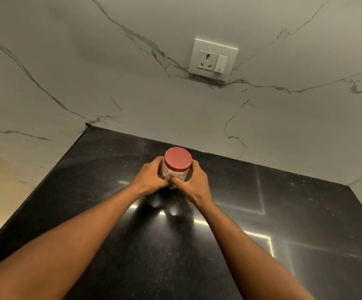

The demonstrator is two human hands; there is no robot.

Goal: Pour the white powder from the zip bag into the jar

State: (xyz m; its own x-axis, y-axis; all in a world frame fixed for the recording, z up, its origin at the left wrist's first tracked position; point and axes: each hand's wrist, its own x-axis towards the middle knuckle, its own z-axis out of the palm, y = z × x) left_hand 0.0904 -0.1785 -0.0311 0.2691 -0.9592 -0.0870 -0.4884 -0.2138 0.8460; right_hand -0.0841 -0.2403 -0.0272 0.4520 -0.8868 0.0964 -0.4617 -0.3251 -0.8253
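On counter (262, 213), two hands (151, 178) (194, 182), one jar (175, 173)

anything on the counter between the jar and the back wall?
No. In the head view, the black counter is bare between the red-lidded jar and the marble wall. Left hand and right hand clasp it.

We can read no words, brand names or numbers anywhere in this view. The only sign we find is a short dark vertical mark on the rocker switch (220, 63) of the white wall socket plate (213, 59). The jar (176, 172) and its red lid (178, 159) show us no label or print that we can make out.
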